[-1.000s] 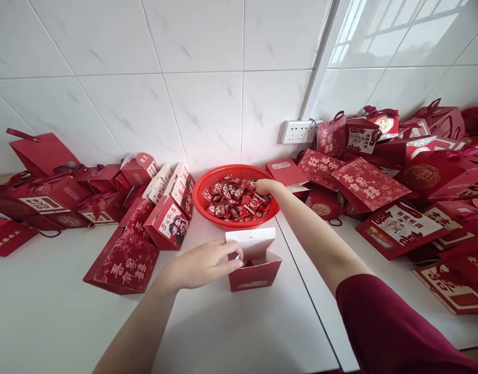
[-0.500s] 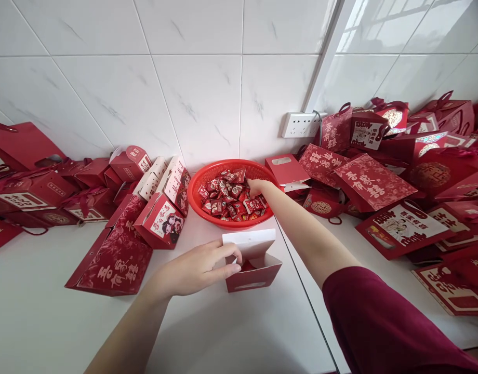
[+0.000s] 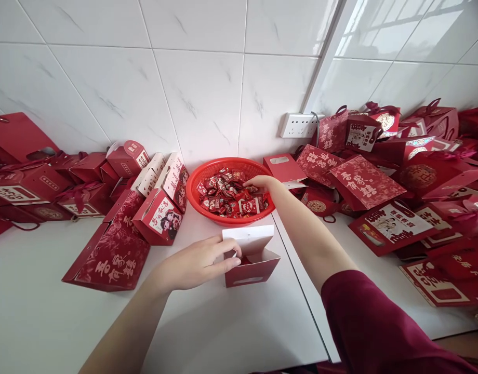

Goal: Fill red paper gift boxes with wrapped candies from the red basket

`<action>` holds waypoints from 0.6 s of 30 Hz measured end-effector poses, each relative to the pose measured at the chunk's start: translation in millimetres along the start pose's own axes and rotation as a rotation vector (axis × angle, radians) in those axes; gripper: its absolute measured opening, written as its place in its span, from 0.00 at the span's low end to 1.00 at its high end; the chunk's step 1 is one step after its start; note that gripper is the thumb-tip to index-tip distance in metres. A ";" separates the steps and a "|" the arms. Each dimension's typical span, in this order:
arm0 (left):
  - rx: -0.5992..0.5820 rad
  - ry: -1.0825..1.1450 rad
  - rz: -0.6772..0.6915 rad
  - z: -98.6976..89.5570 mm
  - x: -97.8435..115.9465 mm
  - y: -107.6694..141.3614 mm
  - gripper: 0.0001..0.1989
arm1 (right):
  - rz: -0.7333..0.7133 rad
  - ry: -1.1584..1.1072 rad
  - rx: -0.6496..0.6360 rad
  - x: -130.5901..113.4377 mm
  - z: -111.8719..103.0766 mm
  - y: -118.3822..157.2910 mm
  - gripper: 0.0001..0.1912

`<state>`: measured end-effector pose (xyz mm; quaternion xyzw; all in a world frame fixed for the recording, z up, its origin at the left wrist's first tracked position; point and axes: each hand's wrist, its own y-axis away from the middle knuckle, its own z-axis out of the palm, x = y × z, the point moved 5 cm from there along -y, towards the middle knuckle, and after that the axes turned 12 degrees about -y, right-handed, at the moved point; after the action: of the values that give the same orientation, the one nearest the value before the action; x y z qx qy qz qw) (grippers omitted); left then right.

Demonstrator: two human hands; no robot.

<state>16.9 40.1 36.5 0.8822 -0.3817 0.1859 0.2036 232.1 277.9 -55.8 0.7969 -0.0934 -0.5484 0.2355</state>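
Note:
An open red gift box (image 3: 251,272) with a white-lined raised flap stands on the white tabletop. My left hand (image 3: 208,261) is closed on its left side, thumb in front and fingers curled at the opening; something red shows inside. Behind it sits a red plastic basket (image 3: 192,200) with a heap of red-wrapped candies (image 3: 225,192). Over the basket's right side, my right hand (image 3: 260,183) reaches in among the candies. One finger stretches out to the left, apart from the rest, and the other fingertips are partly hidden.
Red gift boxes (image 3: 110,254) stand in a group at the left. More boxes and bags (image 3: 367,182) are piled at the right. A white power strip (image 3: 299,125) is on the tiled wall (image 3: 203,98) behind. A seam runs along the tabletop (image 3: 192,332) right of the open box.
My right hand has lifted slightly within the basket, and some candies beneath it have shifted. My left hand still holds the gift box. The view has tilted a little.

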 end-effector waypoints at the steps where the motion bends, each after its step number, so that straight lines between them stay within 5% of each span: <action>1: 0.004 -0.003 -0.001 -0.3 0.6 0.2 0.14 | -0.028 -0.107 -0.042 -2.1 0.7 4.6 0.06; 5: -0.002 -0.014 -0.006 -0.6 1.2 0.1 0.14 | -0.207 -0.405 -0.182 -14.4 4.3 23.2 0.09; 11: -0.008 0.008 -0.006 -0.3 -2.6 1.4 0.18 | -0.417 -0.628 -0.197 -22.2 11.7 55.0 0.11; 18: -0.078 -0.027 0.195 4.4 6.5 4.4 0.33 | -0.672 -0.606 -0.219 -4.4 23.9 144.3 0.23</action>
<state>18.5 31.3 36.9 0.8345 -0.4756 0.1779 0.2138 224.3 147.4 9.9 0.5573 0.1636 -0.8091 0.0897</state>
